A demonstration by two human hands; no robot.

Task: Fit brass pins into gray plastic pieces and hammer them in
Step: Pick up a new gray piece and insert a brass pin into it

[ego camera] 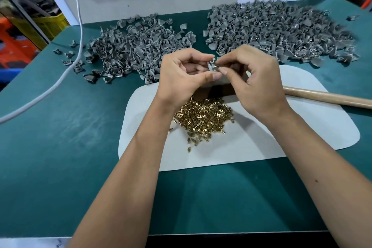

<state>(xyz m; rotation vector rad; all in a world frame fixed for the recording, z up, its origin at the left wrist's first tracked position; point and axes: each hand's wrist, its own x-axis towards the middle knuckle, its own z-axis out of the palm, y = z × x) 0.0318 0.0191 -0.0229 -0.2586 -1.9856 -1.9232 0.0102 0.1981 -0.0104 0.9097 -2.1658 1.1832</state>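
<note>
Now gray piece (pixel 211 66) between hands (pixel 219 74)

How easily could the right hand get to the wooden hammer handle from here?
Probably easily: the wooden handle lies bare on the white mat just right of the right hand. But that hand is pinching the gray piece, so it must let go first.

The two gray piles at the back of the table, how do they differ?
The right pile is larger and spreads wider than the left pile. Brass glints in several pieces along the right pile's near edge; the left pile shows none. Strays lie scattered left of the left pile. Both hold similar gray plastic pieces on the green mat.
</note>
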